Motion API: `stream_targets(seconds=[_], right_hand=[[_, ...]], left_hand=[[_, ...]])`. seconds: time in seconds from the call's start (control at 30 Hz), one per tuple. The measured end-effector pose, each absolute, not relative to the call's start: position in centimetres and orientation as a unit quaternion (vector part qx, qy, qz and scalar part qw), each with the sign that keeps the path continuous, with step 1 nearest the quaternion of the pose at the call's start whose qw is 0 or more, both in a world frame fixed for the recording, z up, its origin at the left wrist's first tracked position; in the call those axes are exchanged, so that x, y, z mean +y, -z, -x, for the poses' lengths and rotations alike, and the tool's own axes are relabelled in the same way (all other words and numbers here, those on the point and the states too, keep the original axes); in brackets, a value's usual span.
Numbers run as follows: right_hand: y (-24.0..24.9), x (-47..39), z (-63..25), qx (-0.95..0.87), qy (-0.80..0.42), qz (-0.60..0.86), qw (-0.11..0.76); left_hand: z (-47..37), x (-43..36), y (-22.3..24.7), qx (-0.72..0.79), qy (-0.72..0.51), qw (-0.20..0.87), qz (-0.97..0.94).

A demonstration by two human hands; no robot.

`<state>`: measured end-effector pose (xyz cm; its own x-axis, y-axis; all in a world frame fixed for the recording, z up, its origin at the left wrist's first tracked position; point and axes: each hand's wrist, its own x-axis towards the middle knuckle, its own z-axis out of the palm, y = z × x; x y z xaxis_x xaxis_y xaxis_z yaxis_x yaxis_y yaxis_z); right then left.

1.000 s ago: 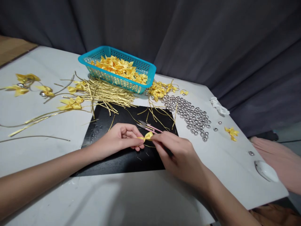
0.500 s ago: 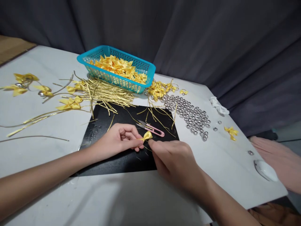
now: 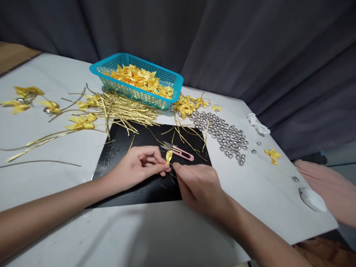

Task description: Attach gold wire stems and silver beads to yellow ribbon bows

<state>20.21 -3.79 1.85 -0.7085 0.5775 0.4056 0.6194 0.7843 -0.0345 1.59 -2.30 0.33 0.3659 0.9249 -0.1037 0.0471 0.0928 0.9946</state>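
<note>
Between thumb and fingers, my left hand (image 3: 147, 161) pinches a small yellow satin ribbon bow (image 3: 168, 156) over the black mat (image 3: 144, 193). My right hand (image 3: 197, 181) is closed just to the right of it, thumb and forefinger pressed on a thin gold tie (image 3: 171, 164) that runs to the bow. Part of the tie is hidden by the fingers. Behind the hands, pink thread snips (image 3: 182, 152) lie on the mat with their blades pointing left. Loose gold ties (image 3: 186, 138) lie around the snips.
A blue basket (image 3: 93, 68) of yellow bows stands at the back, a heap of gold ties (image 3: 125, 109) before it. Silver bells (image 3: 222, 133) spread to the right. Finished-looking bows (image 3: 83, 121) lie left. A white computer mouse (image 3: 313, 200) sits near the right edge.
The bow has turned from lying toward the right to standing upright at my left fingertips. My right hand has shifted slightly left, closer to my left hand.
</note>
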Motion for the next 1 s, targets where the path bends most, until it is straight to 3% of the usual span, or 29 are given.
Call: stream_targets(seconds=[0.27, 0.5, 0.63, 0.83, 1.0], right_hand=[[-1.3, -3.7, -20.2, -0.924, 0.076, 0.309, 0.214], [-1.1, -3.6, -20.2, -0.923, 0.071, 0.300, 0.230], [-0.6, -3.3, -20.1, -0.914, 0.033, 0.318, 0.250], [0.7, -2.5, -20.0, -0.871, -0.006, 0.368, 0.326], [0.5, -2.8, -19.9, -0.888, 0.015, 0.351, 0.298]], left_hand=[[-1.3, -3.0, 0.5, 0.399, -0.406, 0.380, -0.729], [-1.1, -3.1, 0.8, 0.373, -0.409, 0.323, -0.768], [-1.4, -3.2, 0.9, 0.407, -0.419, 0.356, -0.729], [-2.0, -2.7, 0.5, 0.456, -0.445, 0.551, -0.538], [-2.2, -2.6, -0.1, 0.438, -0.423, 0.571, -0.551]])
